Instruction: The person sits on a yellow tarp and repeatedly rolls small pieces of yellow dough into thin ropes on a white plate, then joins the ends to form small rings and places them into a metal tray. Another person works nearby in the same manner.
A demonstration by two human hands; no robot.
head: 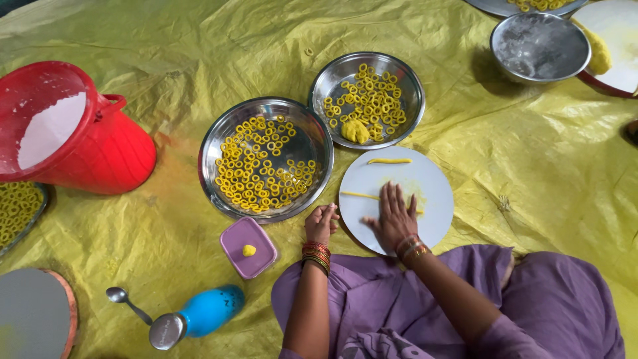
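- The person is sitting on a yellow plastic sheet [166,219] spread over the floor, purple clothing covering the lap at 6 o'clock.
- The right hand [393,219] is lying flat, fingers stretched out and open, pressing on a thin yellow dough strand [359,195] on the round white board [432,199]. A second, shorter dough strip [389,161] is lying near the board's 12 o'clock edge.
- The left hand [321,225] is resting just off the board's 9 o'clock edge, fingers curled in loosely; can't tell if anything's inside.
- At 11 o'clock from the hands, a big steel plate [266,110] is holding loads of little yellow dough rings [259,169].
- At 12 o'clock a smaller steel plate [412,80] is carrying more rings plus a dough lump [355,131].
- At 8 o'clock from the left hand a purple lid [256,262] is sitting with a tiny dough bit [248,250] on it; further down, a blue bottle [206,311] is lying on its side beside a spoon [123,299].
- A red bucket [106,149] is tipped over way out at 9 o'clock.
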